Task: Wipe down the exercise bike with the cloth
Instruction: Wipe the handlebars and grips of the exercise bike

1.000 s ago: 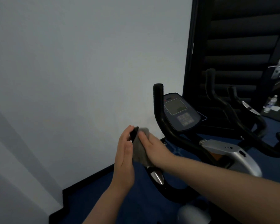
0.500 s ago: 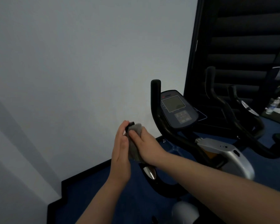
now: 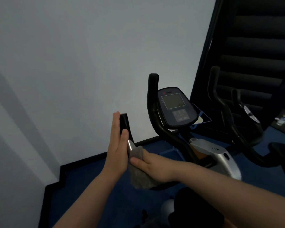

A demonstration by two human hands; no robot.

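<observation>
1. The left hand [image 3: 117, 148] is held flat, fingers straight, against the black upright handlebar grip [image 3: 124, 124].
2. The grey fuzzy cloth [image 3: 139, 168] is wrapped lower on that bar, gripped by the right hand [image 3: 153, 168].
3. The bar runs up and down, so up or down is likely wiped next.

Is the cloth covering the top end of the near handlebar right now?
No: the grey cloth, held by the right hand, sits lower on the near handlebar, whose black top end is bare beside the left hand.
</observation>
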